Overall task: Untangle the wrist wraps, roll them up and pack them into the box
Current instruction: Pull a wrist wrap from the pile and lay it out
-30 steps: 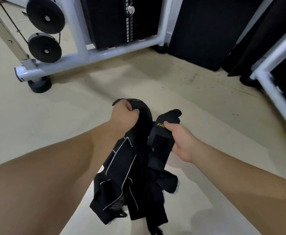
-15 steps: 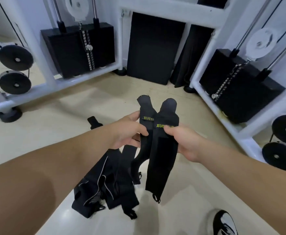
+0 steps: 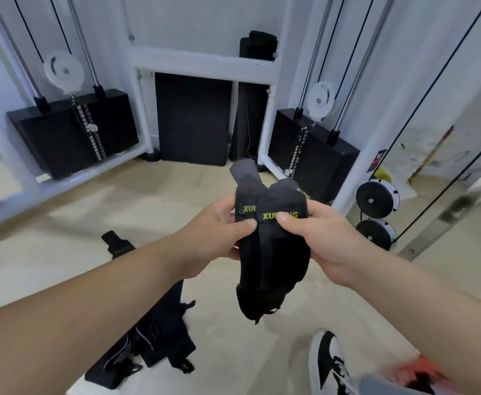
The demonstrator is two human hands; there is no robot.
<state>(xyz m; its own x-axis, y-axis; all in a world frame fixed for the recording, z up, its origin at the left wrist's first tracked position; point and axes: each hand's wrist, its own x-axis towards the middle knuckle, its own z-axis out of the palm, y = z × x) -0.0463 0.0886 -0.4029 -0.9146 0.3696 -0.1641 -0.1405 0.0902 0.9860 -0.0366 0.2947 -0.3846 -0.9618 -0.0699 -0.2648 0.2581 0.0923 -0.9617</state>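
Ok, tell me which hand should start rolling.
Probably right: the right hand has its thumb on the front wrap, while the left hand pinches the rear wrap behind it.

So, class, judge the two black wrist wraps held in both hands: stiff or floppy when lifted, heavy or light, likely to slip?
Probably floppy: the wrist wraps sag and bunch below the left hand and right hand. Likely light, since thumb-and-finger pinches near the top carry both. Probably not slippery: the matte cloth gives those pinches grip, though that is a guess.
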